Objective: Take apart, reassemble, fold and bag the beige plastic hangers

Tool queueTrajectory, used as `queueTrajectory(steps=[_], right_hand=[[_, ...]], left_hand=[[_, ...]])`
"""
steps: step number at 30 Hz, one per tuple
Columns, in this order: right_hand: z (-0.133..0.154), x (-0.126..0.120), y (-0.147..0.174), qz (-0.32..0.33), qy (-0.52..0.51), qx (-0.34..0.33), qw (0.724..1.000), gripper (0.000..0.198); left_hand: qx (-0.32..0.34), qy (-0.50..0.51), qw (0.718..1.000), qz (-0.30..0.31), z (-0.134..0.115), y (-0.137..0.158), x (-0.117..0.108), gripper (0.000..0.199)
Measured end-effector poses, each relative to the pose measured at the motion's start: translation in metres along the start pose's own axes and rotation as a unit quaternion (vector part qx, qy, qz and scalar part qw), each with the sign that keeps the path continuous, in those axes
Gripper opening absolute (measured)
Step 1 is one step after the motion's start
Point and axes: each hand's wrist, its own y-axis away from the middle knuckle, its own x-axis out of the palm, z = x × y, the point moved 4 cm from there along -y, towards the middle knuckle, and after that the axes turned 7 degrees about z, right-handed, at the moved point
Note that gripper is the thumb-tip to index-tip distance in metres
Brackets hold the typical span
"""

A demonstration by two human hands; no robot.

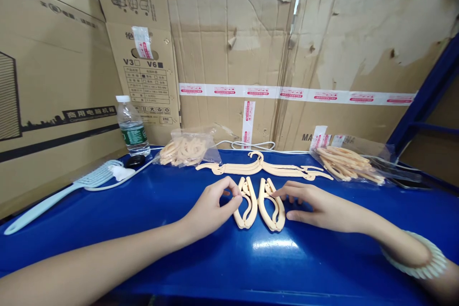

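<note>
Two folded cream plastic clothes hangers lie side by side on the blue table, a left one (253, 205) and a right one (262, 205). My left hand (211, 205) has its thumb and index fingertip pinched together at the outer edge of the left folded hanger. Fingers stretched and thumb apart, my right hand (319, 205) reaches over the outer edge of the right folded hanger; its index fingertip appears to touch it. Just behind them lies an unfolded hanger (244, 169) of the same colour, its hook pointing to the back.
Bags of cream hanger parts lie at the back left (186, 149) and back right (349, 162). A water bottle (133, 129), a light-blue brush (89, 177) and a white cable (114, 185) are on the left. Cardboard sheets (229, 48) wall the back. A phone (410, 183) lies far right.
</note>
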Motion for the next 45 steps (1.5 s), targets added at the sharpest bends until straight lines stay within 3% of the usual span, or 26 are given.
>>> queueTrajectory(steps=[6, 15, 28, 45], right_hand=[[0.001, -0.001, 0.001, 0.004, -0.002, -0.001, 1.0, 0.042], [-0.001, -0.001, 0.001, 0.015, 0.005, 0.007, 1.0, 0.042], [-0.002, -0.001, 0.002, 0.022, 0.003, 0.004, 1.0, 0.043], [0.001, -0.003, 0.003, 0.025, 0.004, 0.0, 1.0, 0.043]], left_hand=[[-0.061, 0.073, 0.995, -0.037, 0.016, -0.007, -0.006, 0.028], [-0.103, 0.111, 0.987, -0.058, 0.02, -0.008, -0.007, 0.032], [-0.152, 0.217, 0.961, -0.08, 0.017, -0.007, -0.012, 0.015], [-0.156, 0.233, 0.957, -0.077, 0.015, -0.006, -0.012, 0.013]])
